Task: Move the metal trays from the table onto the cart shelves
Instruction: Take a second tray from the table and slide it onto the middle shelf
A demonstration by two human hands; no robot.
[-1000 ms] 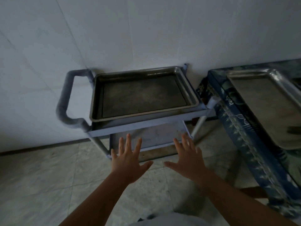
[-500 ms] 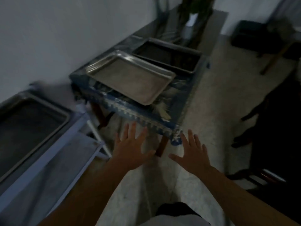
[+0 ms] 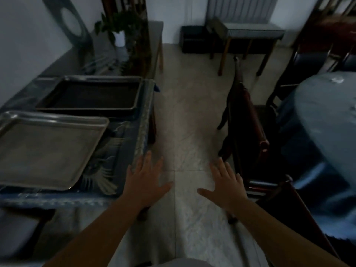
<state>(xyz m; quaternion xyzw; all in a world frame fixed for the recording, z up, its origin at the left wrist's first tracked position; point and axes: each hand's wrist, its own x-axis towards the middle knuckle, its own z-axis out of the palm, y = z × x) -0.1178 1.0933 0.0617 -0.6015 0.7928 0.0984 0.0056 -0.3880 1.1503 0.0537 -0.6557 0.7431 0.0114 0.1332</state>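
Both hands were held out in front of the body, palms down and fingers spread, with nothing in either grip. The left hand [image 3: 145, 181] hovered by the near right corner of the counter [image 3: 133, 151], its fingertips overlapping the edge of the blue patterned cloth [image 3: 107, 162] in the view; whether it touched the cloth could not be told. The right hand [image 3: 224, 185] hung over the pale tiled floor [image 3: 185, 122], well apart from the counter and close to a dark wooden chair [image 3: 248, 120] on its right.

Two metal trays lay on the counter to the left. The nearer one, a pale silver tray [image 3: 48, 149], sat flat on the cloth, its left end cut off by the frame edge. Just behind it lay a dark tray [image 3: 92, 95] with a raised rim, also flat, its near long edge close to the silver tray's far edge. Neither tray was touched by a hand.

Farther back along the counter stood a plant [image 3: 119, 22] in a white pot [image 3: 119, 38], beside a dark board with a round cut-out [image 3: 71, 27] leaning on the wall. In the lower left corner a blurred grey shape showed below the counter's edge; what it was could not be told. At the right, a round table under a blue cover [image 3: 323, 116] filled the frame edge, with dark chairs tucked around it. At the far end of the room a low bench [image 3: 250, 33] stood against the wall.
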